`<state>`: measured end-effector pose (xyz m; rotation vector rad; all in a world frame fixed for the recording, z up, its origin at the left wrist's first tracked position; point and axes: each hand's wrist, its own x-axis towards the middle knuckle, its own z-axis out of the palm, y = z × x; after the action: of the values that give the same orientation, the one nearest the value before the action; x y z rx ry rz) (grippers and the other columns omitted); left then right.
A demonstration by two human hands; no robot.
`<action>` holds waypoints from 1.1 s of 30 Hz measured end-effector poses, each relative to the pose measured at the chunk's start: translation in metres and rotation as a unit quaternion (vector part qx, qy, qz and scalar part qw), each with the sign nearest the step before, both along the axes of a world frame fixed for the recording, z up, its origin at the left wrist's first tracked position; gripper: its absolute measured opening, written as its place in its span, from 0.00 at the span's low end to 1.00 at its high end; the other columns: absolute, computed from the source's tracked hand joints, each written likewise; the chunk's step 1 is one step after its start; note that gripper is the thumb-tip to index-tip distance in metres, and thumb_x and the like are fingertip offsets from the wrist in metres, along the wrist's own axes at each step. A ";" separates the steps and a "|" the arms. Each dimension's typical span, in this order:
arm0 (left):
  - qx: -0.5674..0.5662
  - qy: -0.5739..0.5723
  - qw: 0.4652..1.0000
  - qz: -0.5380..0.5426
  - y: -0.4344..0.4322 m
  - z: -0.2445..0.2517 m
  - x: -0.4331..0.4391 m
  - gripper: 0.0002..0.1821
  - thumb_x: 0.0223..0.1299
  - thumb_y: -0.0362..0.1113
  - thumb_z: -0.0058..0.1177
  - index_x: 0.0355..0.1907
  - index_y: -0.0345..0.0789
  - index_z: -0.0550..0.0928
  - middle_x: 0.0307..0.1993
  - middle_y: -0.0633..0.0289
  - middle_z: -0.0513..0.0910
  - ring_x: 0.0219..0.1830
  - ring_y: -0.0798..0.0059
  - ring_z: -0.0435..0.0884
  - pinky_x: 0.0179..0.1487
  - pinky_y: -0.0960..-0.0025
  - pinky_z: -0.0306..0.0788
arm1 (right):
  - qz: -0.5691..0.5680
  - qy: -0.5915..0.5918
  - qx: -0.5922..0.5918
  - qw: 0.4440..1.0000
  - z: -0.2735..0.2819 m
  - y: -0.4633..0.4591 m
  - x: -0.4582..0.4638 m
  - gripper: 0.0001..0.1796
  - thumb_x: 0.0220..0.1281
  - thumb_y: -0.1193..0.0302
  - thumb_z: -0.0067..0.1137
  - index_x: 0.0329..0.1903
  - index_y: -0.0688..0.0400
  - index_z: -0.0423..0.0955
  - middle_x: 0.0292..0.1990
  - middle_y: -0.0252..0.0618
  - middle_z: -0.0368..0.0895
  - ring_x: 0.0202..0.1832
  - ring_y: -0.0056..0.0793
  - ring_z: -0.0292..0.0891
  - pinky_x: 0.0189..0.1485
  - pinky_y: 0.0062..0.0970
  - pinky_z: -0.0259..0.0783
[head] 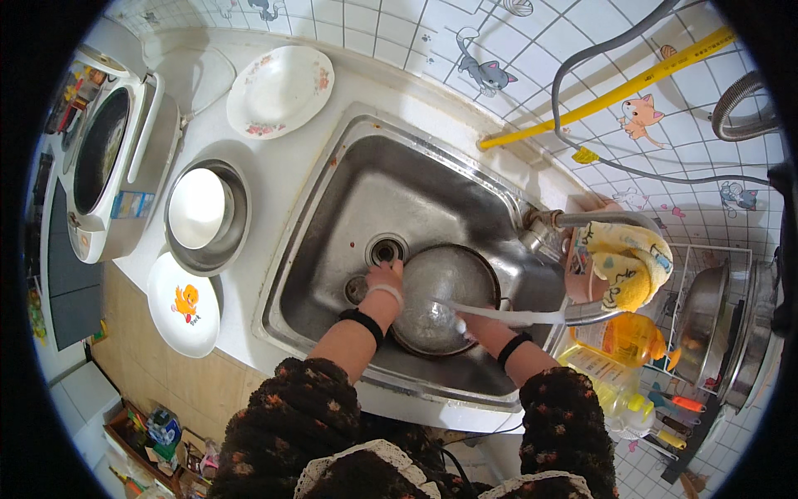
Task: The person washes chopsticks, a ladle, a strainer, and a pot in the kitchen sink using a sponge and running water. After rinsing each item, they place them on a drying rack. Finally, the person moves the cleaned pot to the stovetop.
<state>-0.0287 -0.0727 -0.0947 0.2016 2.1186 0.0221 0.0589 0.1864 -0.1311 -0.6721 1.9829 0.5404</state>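
A round metal pan or pot lid (446, 299) lies in the stainless steel sink (399, 206), with water from the curved faucet (592, 313) running onto it. My left hand (383, 284) is at its left edge, fingers over the sink drain (386, 249); whether they hold anything cannot be told. Against the round piece's lower right side is my right hand (483, 330), partly hidden by the water stream, its fingers near the rim and a bit of white foam beside it. A patterned yellow cloth (633, 265) hangs over the faucet pipe.
Left of the sink stand an oval floral plate (280, 92), a metal bowl (240, 249) holding a white bowl (196, 208), a plate with a duck picture (184, 334) and a white appliance (146, 231). Soap bottles (614, 337) and a dish rack (717, 251) are at the right.
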 end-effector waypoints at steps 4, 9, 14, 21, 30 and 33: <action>-0.008 0.003 0.998 -0.062 -0.002 0.003 0.000 0.48 0.50 0.46 0.67 0.69 0.44 0.52 0.63 0.48 0.63 0.62 0.49 0.67 0.55 0.55 0.74 | 0.083 0.199 0.152 0.964 -0.014 -0.003 -0.055 0.32 0.62 0.62 0.57 0.68 0.36 0.59 0.41 0.37 0.81 0.39 0.44 0.82 0.32 0.42 0.77; 0.000 -0.012 1.000 0.005 -0.003 0.013 -0.003 0.47 0.51 0.46 0.66 0.68 0.44 0.52 0.62 0.49 0.63 0.62 0.50 0.67 0.55 0.56 0.74 | -0.112 0.031 0.006 0.993 0.037 -0.003 -0.032 0.28 0.59 0.64 0.58 0.63 0.38 0.65 0.35 0.41 0.82 0.36 0.42 0.82 0.31 0.42 0.77; 0.000 -0.020 1.000 -0.002 -0.001 0.016 -0.005 0.47 0.51 0.45 0.66 0.68 0.41 0.52 0.62 0.47 0.63 0.62 0.49 0.67 0.55 0.56 0.74 | -0.111 -0.117 -0.140 0.977 0.047 -0.034 0.018 0.29 0.67 0.65 0.50 0.70 0.37 0.59 0.43 0.35 0.84 0.39 0.31 0.82 0.34 0.32 0.74; -0.008 -0.012 1.000 -0.026 -0.001 0.016 -0.001 0.50 0.49 0.44 0.67 0.69 0.39 0.51 0.64 0.46 0.61 0.63 0.47 0.65 0.57 0.55 0.73 | -0.075 0.099 0.035 0.992 0.014 -0.027 -0.051 0.31 0.63 0.72 0.51 0.69 0.41 0.58 0.40 0.41 0.82 0.38 0.38 0.83 0.31 0.34 0.77; 0.004 -0.025 0.999 -0.028 -0.002 0.008 -0.004 0.51 0.50 0.43 0.67 0.70 0.37 0.48 0.66 0.45 0.59 0.63 0.49 0.65 0.57 0.56 0.74 | -0.278 0.035 -0.218 0.935 0.011 -0.096 -0.027 0.27 0.66 0.71 0.46 0.68 0.44 0.59 0.41 0.58 0.79 0.44 0.49 0.80 0.41 0.40 0.78; 0.004 -0.028 0.999 -0.032 -0.003 0.017 -0.005 0.51 0.50 0.42 0.68 0.70 0.37 0.49 0.66 0.46 0.58 0.64 0.49 0.65 0.57 0.57 0.74 | -0.280 -0.049 -0.206 0.936 0.033 -0.058 -0.007 0.29 0.67 0.71 0.45 0.70 0.43 0.57 0.40 0.58 0.78 0.47 0.48 0.79 0.44 0.41 0.76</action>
<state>-0.0338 -0.0758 -0.0773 0.2721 2.0560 -0.0013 0.0519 0.1284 -0.0980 -0.3353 2.0864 -0.2554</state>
